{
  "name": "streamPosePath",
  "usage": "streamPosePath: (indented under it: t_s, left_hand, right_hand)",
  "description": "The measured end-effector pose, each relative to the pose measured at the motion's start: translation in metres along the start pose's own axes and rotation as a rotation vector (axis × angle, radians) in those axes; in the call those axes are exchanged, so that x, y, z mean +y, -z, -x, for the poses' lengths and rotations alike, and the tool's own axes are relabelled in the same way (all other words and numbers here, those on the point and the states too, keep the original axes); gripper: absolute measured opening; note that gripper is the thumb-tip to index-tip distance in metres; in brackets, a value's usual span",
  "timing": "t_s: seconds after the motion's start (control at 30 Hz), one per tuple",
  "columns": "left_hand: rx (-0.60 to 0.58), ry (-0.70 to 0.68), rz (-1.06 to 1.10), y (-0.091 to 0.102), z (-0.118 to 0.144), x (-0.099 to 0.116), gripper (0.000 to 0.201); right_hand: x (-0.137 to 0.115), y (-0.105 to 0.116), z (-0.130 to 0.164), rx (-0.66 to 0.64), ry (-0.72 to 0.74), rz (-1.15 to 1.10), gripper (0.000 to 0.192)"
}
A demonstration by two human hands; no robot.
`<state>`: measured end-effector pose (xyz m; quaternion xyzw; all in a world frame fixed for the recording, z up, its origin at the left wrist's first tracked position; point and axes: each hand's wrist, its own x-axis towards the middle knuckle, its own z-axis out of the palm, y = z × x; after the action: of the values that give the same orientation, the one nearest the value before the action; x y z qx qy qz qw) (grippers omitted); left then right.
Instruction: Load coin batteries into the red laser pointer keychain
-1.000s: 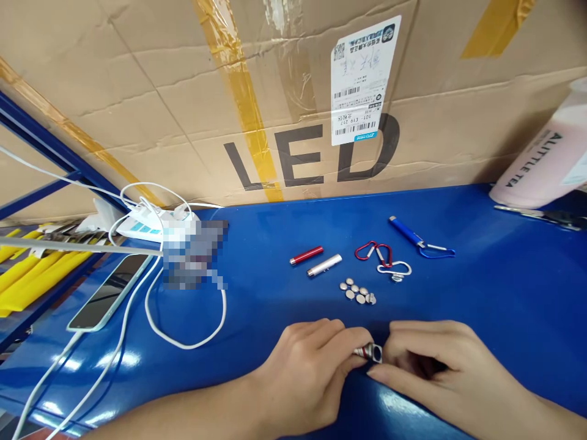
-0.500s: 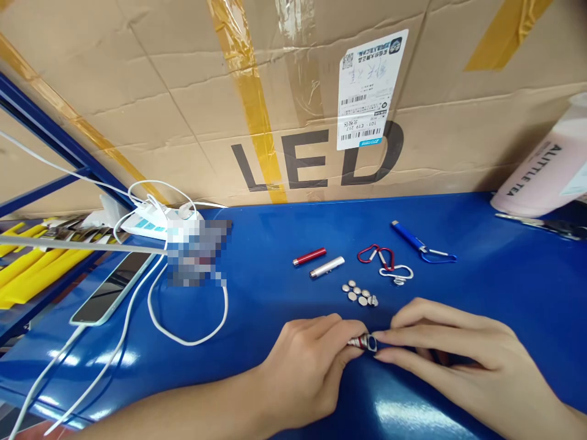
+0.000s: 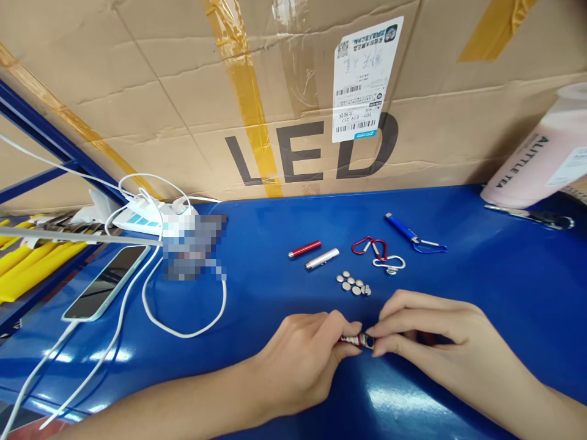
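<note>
My left hand [image 3: 305,354] is closed round a mini flashlight [image 3: 358,340], with its red and silver end poking out between thumb and forefinger. The thumb and forefinger of my right hand [image 3: 440,342] pinch at that end; whether a small part sits between them is hidden. Just beyond my hands lies a cluster of several silver button cells [image 3: 352,283]. Behind them are a red flashlight tube [image 3: 305,249] and a silver flashlight tube [image 3: 322,258]. To their right rest red carabiners [image 3: 378,248] and a silver carabiner [image 3: 397,263].
A blue flashlight [image 3: 401,228] with a blue carabiner lies farther back. Keys [image 3: 545,218] lie by a pink bottle [image 3: 518,171] at right. At left are a phone [image 3: 105,284], a power strip [image 3: 142,219] and white cables. A cardboard box [image 3: 192,122] stands behind the blue table [image 3: 257,293].
My right fingertips have closed in on the flashlight's end, and more of its red body shows. The whole view has shifted slightly; the items on the table lie as before.
</note>
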<state>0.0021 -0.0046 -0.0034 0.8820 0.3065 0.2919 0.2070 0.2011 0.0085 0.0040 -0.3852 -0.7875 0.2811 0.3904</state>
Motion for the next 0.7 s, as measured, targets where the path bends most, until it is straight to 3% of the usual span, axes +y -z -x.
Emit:
streamPosePath:
  t_s: [0.37,0.7]
  left_hand:
    - [0.016,-0.011,0.020,-0.0021,0.0000,-0.0017,0.019]
    - [-0.021,-0.012,0.081,-0.0012,0.0014,-0.0072,0.012]
  right_hand:
    - [-0.0013,0.0001,0.0018,-0.039,-0.066,0.013,0.012]
    - [-0.0002,-0.0011,0.0008,-0.114,-0.257,-0.124,0.014]
